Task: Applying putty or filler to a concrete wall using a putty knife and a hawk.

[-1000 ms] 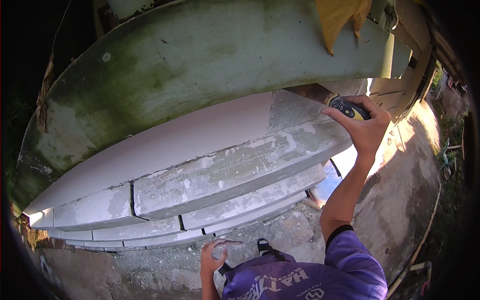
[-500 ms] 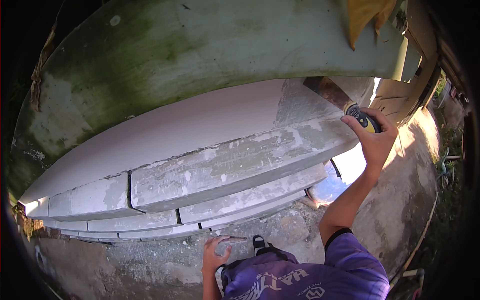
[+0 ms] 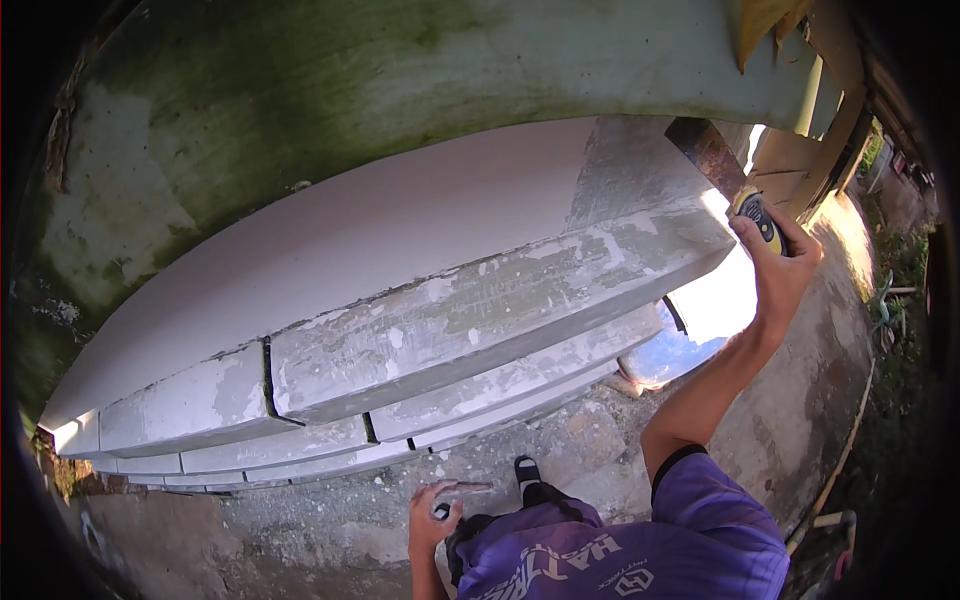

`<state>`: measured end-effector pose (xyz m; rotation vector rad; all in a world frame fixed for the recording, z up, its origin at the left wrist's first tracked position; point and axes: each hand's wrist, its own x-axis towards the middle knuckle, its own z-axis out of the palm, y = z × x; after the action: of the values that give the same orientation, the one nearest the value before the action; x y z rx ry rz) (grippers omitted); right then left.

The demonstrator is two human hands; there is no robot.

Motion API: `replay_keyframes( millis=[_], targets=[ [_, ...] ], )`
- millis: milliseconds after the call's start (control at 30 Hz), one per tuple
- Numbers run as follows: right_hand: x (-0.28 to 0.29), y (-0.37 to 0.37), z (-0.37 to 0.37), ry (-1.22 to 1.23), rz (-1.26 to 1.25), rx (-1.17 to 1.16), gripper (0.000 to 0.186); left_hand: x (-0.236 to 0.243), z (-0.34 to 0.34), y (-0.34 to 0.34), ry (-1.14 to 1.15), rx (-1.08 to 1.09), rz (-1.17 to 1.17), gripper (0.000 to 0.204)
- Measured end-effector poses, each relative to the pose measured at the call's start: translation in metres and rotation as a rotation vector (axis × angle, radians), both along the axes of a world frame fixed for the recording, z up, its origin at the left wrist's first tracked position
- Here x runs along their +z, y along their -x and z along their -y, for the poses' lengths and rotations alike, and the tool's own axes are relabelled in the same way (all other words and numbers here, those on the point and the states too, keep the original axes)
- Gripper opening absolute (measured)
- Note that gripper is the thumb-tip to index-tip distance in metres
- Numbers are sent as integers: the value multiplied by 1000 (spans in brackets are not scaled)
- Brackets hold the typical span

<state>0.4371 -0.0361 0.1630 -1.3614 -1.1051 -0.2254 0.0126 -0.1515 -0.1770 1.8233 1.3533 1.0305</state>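
Observation:
In my right hand [image 3: 785,262] is a putty knife [image 3: 712,158] with a wide, stained blade and a yellow and black handle. My fingers and thumb wrap the handle. Its blade lies at the right end of a pale wall face [image 3: 400,215], by a rough grey patch [image 3: 640,165]. Low in the view, close to my body, my left hand [image 3: 430,518] is curled around a thin flat tool [image 3: 468,487]. That tool shows nearly edge-on, so its exact kind is unclear. Under the wall face runs a ledge [image 3: 480,310] blotched with grey and white.
A green-stained curved surface [image 3: 330,90] overhangs the wall face. Lower ledges [image 3: 520,375] step down, split by dark vertical gaps. A blue rounded object [image 3: 675,358] sits beneath the ledge's right end. Dry brown leaves [image 3: 765,25] hang at upper right. Rough concrete ground [image 3: 560,445] lies below.
My right hand has moved right with the putty knife, uncovering more of the grey patch. My left hand stays low near my body. The whole view has shifted slightly.

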Motion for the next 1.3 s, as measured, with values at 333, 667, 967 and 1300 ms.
replay_keyframes(
  millis=[333, 667, 967, 1300],
  targets=[
    [-38, 50, -1, 54, 89, -107, 37, 0, 3, 56, 6, -48, -72, 34],
    [-244, 190, 137, 92, -1030, 261, 12, -20, -4, 105, -88, -193, -117, 26],
    [-289, 322, 195, 503, -1047, 422, 14, 11, -4, 55, 336, -538, 101, 43],
    [-271, 347, 202, 566, -278, 362, 43, 15, 25, 53, 723, -506, 509, 38]
  ],
)
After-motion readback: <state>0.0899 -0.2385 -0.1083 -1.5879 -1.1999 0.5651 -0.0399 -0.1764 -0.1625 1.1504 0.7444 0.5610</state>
